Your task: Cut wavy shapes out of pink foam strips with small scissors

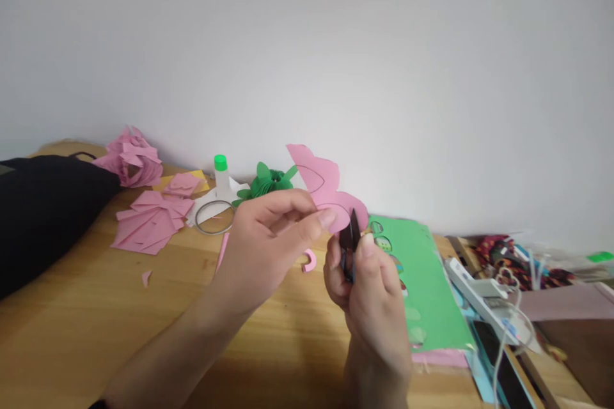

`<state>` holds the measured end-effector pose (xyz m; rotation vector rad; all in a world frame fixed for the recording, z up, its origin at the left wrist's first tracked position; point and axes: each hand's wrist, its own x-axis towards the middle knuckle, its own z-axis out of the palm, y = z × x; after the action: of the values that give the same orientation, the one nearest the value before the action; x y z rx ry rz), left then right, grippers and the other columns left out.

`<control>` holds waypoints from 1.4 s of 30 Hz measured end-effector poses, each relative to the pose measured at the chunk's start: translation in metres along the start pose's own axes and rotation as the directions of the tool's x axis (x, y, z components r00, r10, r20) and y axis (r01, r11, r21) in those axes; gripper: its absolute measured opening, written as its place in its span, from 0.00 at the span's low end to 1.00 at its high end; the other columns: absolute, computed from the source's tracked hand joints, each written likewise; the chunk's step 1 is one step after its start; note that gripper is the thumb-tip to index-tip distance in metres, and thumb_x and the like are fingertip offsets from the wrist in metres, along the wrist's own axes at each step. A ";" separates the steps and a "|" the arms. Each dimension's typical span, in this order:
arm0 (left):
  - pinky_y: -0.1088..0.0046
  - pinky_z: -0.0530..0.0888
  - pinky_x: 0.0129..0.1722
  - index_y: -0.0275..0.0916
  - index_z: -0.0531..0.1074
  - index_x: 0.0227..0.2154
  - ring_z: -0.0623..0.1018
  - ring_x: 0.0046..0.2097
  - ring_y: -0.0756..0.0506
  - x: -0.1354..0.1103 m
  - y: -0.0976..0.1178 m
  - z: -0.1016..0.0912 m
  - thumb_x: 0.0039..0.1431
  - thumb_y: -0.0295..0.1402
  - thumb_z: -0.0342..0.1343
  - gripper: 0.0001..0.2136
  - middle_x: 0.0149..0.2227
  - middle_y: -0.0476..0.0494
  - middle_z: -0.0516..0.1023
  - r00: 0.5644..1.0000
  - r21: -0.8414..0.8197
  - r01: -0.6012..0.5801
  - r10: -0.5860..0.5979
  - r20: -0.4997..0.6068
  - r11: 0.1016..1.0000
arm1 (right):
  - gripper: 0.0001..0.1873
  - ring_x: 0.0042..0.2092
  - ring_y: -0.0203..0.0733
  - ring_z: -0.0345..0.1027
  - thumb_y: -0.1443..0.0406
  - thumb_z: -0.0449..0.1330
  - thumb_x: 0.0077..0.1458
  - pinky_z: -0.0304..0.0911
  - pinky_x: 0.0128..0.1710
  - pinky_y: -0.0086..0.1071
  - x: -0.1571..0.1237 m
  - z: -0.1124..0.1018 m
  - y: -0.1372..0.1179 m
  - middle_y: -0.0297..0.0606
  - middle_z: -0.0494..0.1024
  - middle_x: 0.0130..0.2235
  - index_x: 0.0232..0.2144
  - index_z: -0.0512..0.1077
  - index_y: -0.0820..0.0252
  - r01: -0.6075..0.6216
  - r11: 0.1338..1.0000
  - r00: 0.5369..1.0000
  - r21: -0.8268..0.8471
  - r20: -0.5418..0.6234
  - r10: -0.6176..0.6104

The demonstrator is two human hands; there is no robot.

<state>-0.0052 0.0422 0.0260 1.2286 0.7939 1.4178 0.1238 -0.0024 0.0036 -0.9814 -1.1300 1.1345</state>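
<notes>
Between the thumb and fingers of my left hand [273, 243] is a piece of pink paper [326, 172] with curved outlines drawn on it, held up above the table. My right hand [374, 287] is closed round a pair of black scissors [353, 233]. The blades point upward, slightly parted, and meet the paper's lower right edge. My fingers cover most of the scissors' handles. Below the paper, a small curved pink scrap [309, 261] lies on the wooden table [288, 358].
Folded pink paper pieces [153, 220], a glue stick [221, 176], a metal ring [214, 217] and a green paper figure [271, 183] stand left of centre. A black bag [52, 211] is far left. Green card [432, 287], a power strip [480, 300] and a phone [501, 364] lie right.
</notes>
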 end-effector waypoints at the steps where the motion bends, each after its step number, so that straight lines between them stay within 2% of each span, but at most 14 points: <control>1: 0.78 0.77 0.35 0.41 0.76 0.22 0.78 0.31 0.51 0.000 0.001 0.000 0.57 0.28 0.61 0.09 0.25 0.52 0.77 1.000 -0.019 0.006 -0.006 0.012 1.000 | 0.22 0.18 0.30 0.45 0.52 0.51 0.66 0.42 0.15 0.25 0.000 0.000 0.000 0.26 0.57 0.17 0.25 0.66 0.58 0.002 1.000 1.000 0.007 0.001 -0.002; 6: 0.76 0.78 0.38 0.40 0.77 0.23 0.73 0.25 0.54 0.000 0.003 0.001 0.57 0.28 0.61 0.08 0.24 0.53 0.75 0.999 -0.087 0.015 -0.013 0.030 0.996 | 0.21 0.19 0.29 0.44 0.54 0.50 0.67 0.41 0.16 0.25 0.001 -0.001 -0.002 0.25 0.56 0.18 0.26 0.66 0.59 0.012 1.000 0.999 0.026 0.044 -0.013; 12: 0.76 0.78 0.41 0.40 0.77 0.23 0.74 0.27 0.54 0.000 0.002 0.001 0.56 0.29 0.61 0.07 0.25 0.53 0.74 1.000 -0.091 0.011 -0.009 0.017 0.996 | 0.22 0.19 0.29 0.43 0.55 0.49 0.68 0.40 0.16 0.25 0.000 0.000 -0.006 0.26 0.55 0.19 0.24 0.65 0.59 0.014 1.000 0.997 0.022 0.072 -0.015; 23: 0.76 0.78 0.32 0.40 0.78 0.24 0.73 0.24 0.54 0.000 0.002 0.002 0.55 0.29 0.62 0.05 0.25 0.52 0.76 0.999 -0.126 -0.008 0.002 -0.044 0.992 | 0.23 0.19 0.29 0.41 0.54 0.49 0.68 0.41 0.17 0.26 0.000 0.000 -0.006 0.26 0.55 0.19 0.23 0.62 0.58 0.004 1.000 0.995 -0.010 0.095 -0.003; 26: 0.74 0.79 0.35 0.40 0.78 0.23 0.72 0.23 0.54 0.001 0.003 0.004 0.54 0.29 0.62 0.05 0.26 0.52 0.77 0.998 -0.139 -0.018 0.009 -0.066 0.990 | 0.23 0.19 0.29 0.41 0.53 0.50 0.67 0.41 0.17 0.26 0.001 0.001 -0.006 0.25 0.54 0.18 0.23 0.63 0.58 -0.004 1.000 0.995 -0.031 0.102 0.007; 28: 0.73 0.79 0.36 0.40 0.78 0.22 0.74 0.25 0.53 0.001 0.005 0.005 0.54 0.30 0.62 0.06 0.25 0.52 0.77 0.998 -0.125 -0.015 0.007 -0.064 0.992 | 0.23 0.19 0.29 0.40 0.52 0.50 0.67 0.41 0.17 0.25 0.002 0.001 -0.005 0.24 0.53 0.18 0.24 0.64 0.59 -0.017 0.999 0.996 -0.032 0.090 0.020; 34: 0.76 0.79 0.32 0.40 0.80 0.26 0.81 0.35 0.46 -0.001 0.006 0.008 0.53 0.33 0.63 0.04 0.26 0.48 0.80 0.997 -0.008 0.052 -0.052 -0.056 0.999 | 0.24 0.18 0.28 0.41 0.49 0.51 0.65 0.39 0.16 0.24 0.005 0.002 -0.005 0.24 0.54 0.17 0.25 0.65 0.59 -0.057 0.998 0.998 -0.013 0.040 0.058; 38: 0.77 0.79 0.30 0.40 0.80 0.25 0.81 0.35 0.47 0.002 0.005 0.008 0.53 0.33 0.63 0.04 0.28 0.47 0.81 0.996 0.017 0.042 -0.041 -0.075 0.999 | 0.26 0.18 0.28 0.41 0.45 0.51 0.62 0.39 0.16 0.24 0.007 0.003 -0.009 0.23 0.54 0.17 0.24 0.64 0.59 -0.099 0.995 0.993 -0.029 0.067 0.100; 42: 0.77 0.78 0.27 0.39 0.79 0.24 0.81 0.33 0.46 0.003 0.004 0.006 0.53 0.33 0.63 0.05 0.26 0.47 0.80 0.999 0.065 0.033 -0.031 -0.034 0.997 | 0.26 0.18 0.28 0.38 0.46 0.50 0.63 0.39 0.15 0.24 0.008 0.002 -0.009 0.23 0.53 0.17 0.24 0.63 0.59 -0.080 0.996 0.994 -0.035 0.076 0.083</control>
<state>-0.0010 0.0433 0.0322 1.2395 0.8854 1.3987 0.1234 0.0042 0.0140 -1.0239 -1.1824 1.2323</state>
